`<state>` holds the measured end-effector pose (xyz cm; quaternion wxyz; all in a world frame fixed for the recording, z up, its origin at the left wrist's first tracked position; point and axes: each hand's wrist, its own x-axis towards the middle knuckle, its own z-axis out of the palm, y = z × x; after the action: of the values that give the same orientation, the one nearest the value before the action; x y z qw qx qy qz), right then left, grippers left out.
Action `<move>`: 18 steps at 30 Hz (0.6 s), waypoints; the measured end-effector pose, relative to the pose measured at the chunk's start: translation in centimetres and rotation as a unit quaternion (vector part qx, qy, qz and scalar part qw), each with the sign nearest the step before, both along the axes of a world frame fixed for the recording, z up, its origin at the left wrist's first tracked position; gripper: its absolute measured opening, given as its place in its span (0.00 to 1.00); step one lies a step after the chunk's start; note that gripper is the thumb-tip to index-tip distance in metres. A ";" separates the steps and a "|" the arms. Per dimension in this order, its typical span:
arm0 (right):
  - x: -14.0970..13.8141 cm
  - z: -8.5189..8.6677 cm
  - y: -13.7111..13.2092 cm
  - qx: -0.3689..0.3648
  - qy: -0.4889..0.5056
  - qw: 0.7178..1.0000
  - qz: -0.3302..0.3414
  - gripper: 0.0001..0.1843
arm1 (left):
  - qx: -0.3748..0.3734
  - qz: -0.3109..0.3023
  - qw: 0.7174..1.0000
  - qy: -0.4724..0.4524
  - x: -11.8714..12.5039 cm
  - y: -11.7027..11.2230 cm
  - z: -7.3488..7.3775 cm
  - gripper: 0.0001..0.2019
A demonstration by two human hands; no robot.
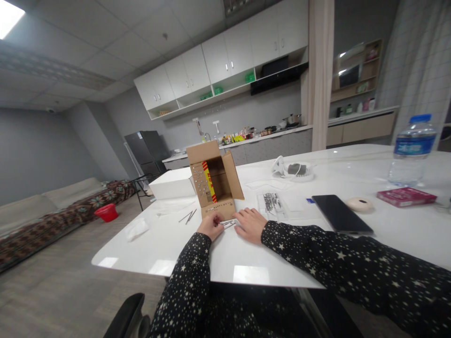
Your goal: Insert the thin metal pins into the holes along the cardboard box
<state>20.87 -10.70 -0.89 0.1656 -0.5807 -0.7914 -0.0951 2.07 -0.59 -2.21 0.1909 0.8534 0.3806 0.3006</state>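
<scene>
My left hand (210, 227) rests at the table's near side, its fingers curled in; whatever they pinch is too small to make out. Flat on the tabletop lies my right hand (251, 225), fingers stretched toward the left one. Several thin dark strips (229, 224) lie between the two hands. Just beyond them stands an open cardboard box (230, 176), its flaps spread and its mouth facing me. Rows of small pale dots cover its left flap and lower flap, beside a yellow and red strip (208, 180). Thin slender tools (190, 216) lie left of the box.
Right of my hands are a clear packet with black pieces (272, 203), a phone (340, 213), a cream round case (359, 204), a magenta box (406, 197) and a water bottle (408, 162). A white corded device (299, 171), a white box (172, 184) and crumpled tissue (136, 229) also lie around.
</scene>
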 end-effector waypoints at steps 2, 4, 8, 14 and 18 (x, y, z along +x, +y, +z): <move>0.0 0.1 0.0 0.001 0.001 1.000 0.001 0.17 | 0.004 0.011 1.000 -0.009 0.0 -0.1 0.1 0.09; 0.0 0.1 -0.1 0.001 0.002 1.000 0.001 0.17 | 0.010 0.026 0.999 -0.019 0.0 -0.1 0.3 0.10; 0.0 0.2 -0.2 -0.004 0.003 1.000 0.001 0.17 | 0.034 0.041 0.997 -0.053 0.1 -0.2 0.4 0.09; 0.0 0.2 -0.2 -0.006 0.002 1.000 -0.001 0.17 | 0.056 0.063 0.991 -0.100 0.2 -0.5 0.7 0.08; 0.0 0.0 -0.1 0.000 0.005 1.000 0.000 0.17 | 0.073 0.072 0.986 -0.130 0.2 -0.7 1.2 0.06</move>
<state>20.86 -10.76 -0.87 0.1696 -0.5812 -0.7905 -0.0925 2.24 -1.31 -1.01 0.1536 0.7887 0.3902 0.4495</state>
